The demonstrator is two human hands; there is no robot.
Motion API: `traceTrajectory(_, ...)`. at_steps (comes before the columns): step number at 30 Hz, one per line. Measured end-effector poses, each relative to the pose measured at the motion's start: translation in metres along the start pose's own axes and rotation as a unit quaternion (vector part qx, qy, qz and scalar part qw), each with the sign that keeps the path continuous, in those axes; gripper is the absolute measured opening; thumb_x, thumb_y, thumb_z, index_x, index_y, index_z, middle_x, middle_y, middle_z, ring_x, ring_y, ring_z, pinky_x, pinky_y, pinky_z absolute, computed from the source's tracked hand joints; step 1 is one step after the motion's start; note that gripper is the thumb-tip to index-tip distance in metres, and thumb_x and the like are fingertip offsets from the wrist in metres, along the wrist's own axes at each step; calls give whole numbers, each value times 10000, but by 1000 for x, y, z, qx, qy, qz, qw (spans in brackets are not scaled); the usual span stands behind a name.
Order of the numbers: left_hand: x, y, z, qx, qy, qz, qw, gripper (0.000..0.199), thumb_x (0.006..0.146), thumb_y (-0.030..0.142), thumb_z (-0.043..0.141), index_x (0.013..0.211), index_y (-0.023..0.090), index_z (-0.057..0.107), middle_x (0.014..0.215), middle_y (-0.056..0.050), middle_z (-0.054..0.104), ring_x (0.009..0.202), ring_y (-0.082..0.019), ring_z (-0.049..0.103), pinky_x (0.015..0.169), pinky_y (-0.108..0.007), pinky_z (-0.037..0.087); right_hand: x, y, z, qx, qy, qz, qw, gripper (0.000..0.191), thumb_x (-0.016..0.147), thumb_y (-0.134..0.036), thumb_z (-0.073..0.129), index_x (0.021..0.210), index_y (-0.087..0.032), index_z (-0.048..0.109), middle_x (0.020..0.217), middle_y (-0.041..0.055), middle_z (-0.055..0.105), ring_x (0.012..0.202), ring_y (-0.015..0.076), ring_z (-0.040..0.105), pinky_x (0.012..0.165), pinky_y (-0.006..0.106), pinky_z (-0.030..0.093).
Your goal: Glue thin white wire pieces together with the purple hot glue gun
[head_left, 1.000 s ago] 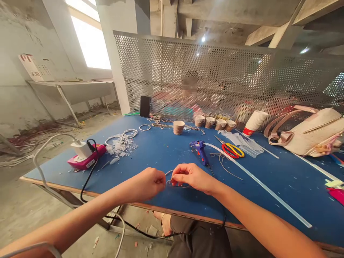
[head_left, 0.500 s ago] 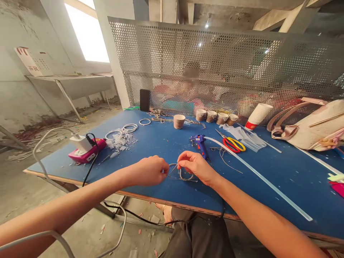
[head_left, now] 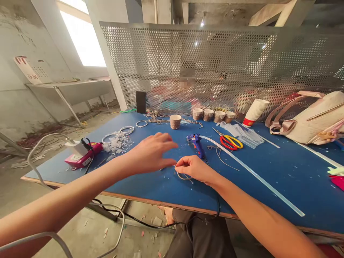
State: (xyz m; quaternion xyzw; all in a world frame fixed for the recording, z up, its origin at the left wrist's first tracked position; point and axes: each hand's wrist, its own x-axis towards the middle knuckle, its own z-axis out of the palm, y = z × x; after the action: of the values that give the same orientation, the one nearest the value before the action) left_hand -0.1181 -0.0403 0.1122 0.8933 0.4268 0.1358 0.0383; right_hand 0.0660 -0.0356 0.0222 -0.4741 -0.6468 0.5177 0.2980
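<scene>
A thin beige cord (head_left: 185, 177) is pinched between the thumb and fingers of my right hand (head_left: 194, 168), just above the blue table. Its loop and loose end hang under the fingers. My left hand (head_left: 154, 152) is raised to the left of it, thumb and fingers apart, with nothing visible in it. Beyond my right hand lies a blue hot glue gun (head_left: 196, 144) with a long clear glue stick (head_left: 247, 170) running from its back. A cord-wrapped cup (head_left: 175, 122) stands further back.
Scissors with red and yellow handles (head_left: 231, 142) lie right of the glue gun, beside plastic strips (head_left: 244, 134). Several wrapped cups, stacked paper cups (head_left: 255, 113) and a bag (head_left: 317, 118) line the back. White rings (head_left: 126, 130) and a pink power strip (head_left: 84, 156) are left.
My left hand has risen away from the cord and its fingers have spread. My right hand still pinches the cord, slightly lower. The view has shifted a little.
</scene>
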Motion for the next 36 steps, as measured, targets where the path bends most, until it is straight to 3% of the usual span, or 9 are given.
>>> traceTrajectory(2, -2, -1, -2, -46, 156, -35, 986, 299, 774, 371, 548, 992, 201, 664, 1028, -73, 631, 941, -218, 558, 844, -350, 419, 2, -1, -2, 37, 25, 8, 999, 145, 640, -297, 664, 700, -166, 655, 590, -38, 560, 526, 83, 435, 501, 215, 327)
traceTrajectory(4, -4, -1, 5, -110, 234, -121, 958, 223, 794, 323, 493, 789, 170, 654, 781, -37, 632, 750, -172, 565, 742, -305, 441, 4, -2, -1, 75, 42, 18, 996, 188, 635, -343, 664, 709, -171, 643, 561, -49, 522, 483, 74, 388, 459, 211, 291)
traceTrajectory(9, -5, 3, 49, -336, 99, -211, 912, 220, 742, 353, 551, 683, 156, 628, 560, 24, 551, 556, -133, 513, 544, -244, 402, 4, -3, 8, 138, 72, 3, 988, 226, 599, -375, 692, 680, -177, 620, 524, -63, 482, 462, 74, 346, 445, 222, 255)
traceTrajectory(13, 1, 10, 73, -413, 118, -237, 871, 232, 712, 376, 611, 720, 146, 644, 573, 16, 570, 525, -122, 493, 520, -240, 396, 5, -2, 14, 156, 86, -28, 984, 211, 594, -357, 717, 617, -174, 614, 519, -56, 497, 508, 90, 391, 496, 236, 296)
traceTrajectory(18, 3, 10, 70, -468, 154, -233, 838, 213, 692, 363, 667, 675, 152, 642, 644, -11, 624, 608, -137, 541, 620, -254, 454, 8, -4, 8, 158, 98, -56, 981, 158, 639, -308, 679, 699, -167, 638, 624, -26, 593, 603, 120, 498, 603, 251, 375)
traceTrajectory(22, -6, 5, 60, -601, 112, -256, 749, 246, 650, 357, 739, 678, 143, 621, 661, -33, 659, 666, -152, 612, 714, -279, 492, 8, -9, -3, 144, 125, -68, 979, 109, 673, -270, 630, 703, -166, 618, 634, -25, 579, 616, 117, 503, 621, 249, 392)
traceTrajectory(26, -24, 4, 54, -672, 69, -272, 686, 270, 627, 344, 776, 687, 143, 605, 561, 18, 582, 504, -117, 583, 517, -236, 490, 6, -9, -9, 61, 139, -97, 984, 114, 742, -279, 557, 733, -177, 607, 643, -14, 591, 609, 134, 527, 600, 264, 412)
traceTrajectory(31, -44, 5, 58, -673, 66, -312, 667, 284, 615, 345, 784, 660, 138, 594, 518, 45, 529, 334, -29, 398, 300, -147, 206, -1, -9, -4, -98, 160, -165, 968, 84, 728, -184, 550, 744, -201, 630, 865, 43, 666, 860, 203, 586, 817, 351, 435)
traceTrajectory(36, -51, 8, 67, -668, 41, -310, 676, 279, 643, 359, 764, 686, 129, 613, 504, 61, 490, 324, 6, 310, 346, -157, 130, -9, -17, 11, 86, 3, -151, 985, 313, 689, -107, 496, 964, -186, 622, 1057, 61, 648, 1024, 190, 576, 873, 325, 447)
